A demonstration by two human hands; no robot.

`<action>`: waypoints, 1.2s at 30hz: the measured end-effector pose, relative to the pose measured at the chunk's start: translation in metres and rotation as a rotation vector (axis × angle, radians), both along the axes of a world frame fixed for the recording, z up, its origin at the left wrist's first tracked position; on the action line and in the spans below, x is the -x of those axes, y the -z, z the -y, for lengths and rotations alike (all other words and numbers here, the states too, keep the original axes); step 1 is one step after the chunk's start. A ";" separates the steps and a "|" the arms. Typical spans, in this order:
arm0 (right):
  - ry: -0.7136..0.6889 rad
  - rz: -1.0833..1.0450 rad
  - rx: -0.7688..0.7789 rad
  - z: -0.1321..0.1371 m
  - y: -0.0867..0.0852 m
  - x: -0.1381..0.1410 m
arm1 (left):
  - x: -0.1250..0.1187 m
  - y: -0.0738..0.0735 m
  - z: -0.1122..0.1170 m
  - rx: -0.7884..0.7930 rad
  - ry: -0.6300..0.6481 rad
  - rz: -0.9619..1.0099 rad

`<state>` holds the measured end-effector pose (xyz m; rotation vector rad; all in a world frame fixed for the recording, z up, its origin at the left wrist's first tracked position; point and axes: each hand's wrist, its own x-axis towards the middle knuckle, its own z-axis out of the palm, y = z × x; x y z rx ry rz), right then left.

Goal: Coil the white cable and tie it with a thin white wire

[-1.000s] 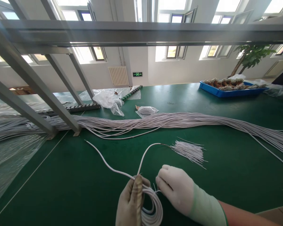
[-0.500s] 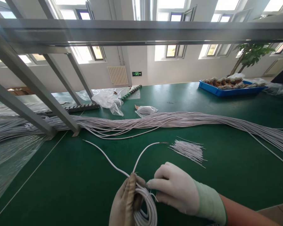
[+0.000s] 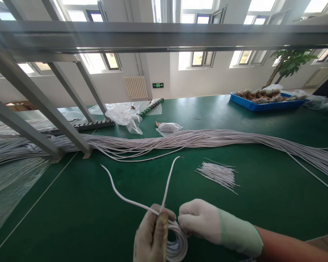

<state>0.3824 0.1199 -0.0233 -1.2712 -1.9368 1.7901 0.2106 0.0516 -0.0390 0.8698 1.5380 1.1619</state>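
Note:
My left hand (image 3: 154,234), in a worn white glove, is closed around one side of a coil of white cable (image 3: 180,244). Two cable ends rise from the grip, one curving up left and the other up right with thin bare wires at its tip. My right hand (image 3: 198,221), gloved in white with a pale green cuff, is closed against the coil's right side. Its fingertips pinch a thin white twist tie, now mostly hidden by them. A pile of short white twist ties (image 3: 218,175) lies on the table beyond my right hand.
A long bundle of white cables (image 3: 207,139) crosses the green table (image 3: 71,203). Behind it are a small bagged coil (image 3: 168,128), crumpled plastic (image 3: 125,115) and a blue tray (image 3: 268,105). Grey metal posts (image 3: 68,125) stand at left, beneath an overhead beam (image 3: 164,38).
My right hand has gone from loosely parted fingers to a closed pinch at the coil's side. The coil and left hand have shifted slightly right, and the cable ends have swung.

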 end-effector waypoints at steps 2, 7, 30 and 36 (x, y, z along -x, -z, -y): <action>0.125 -0.071 -0.212 -0.005 0.004 -0.008 | 0.009 0.004 -0.004 0.086 -0.007 0.135; -0.113 -0.169 -0.918 -0.013 0.021 -0.017 | 0.025 0.005 -0.012 0.185 0.139 0.410; 0.207 -0.166 -0.427 0.010 0.013 -0.010 | 0.007 -0.005 -0.006 0.109 0.006 0.299; -0.171 -0.010 -1.260 0.005 0.021 -0.015 | 0.018 0.002 -0.013 0.202 0.090 0.406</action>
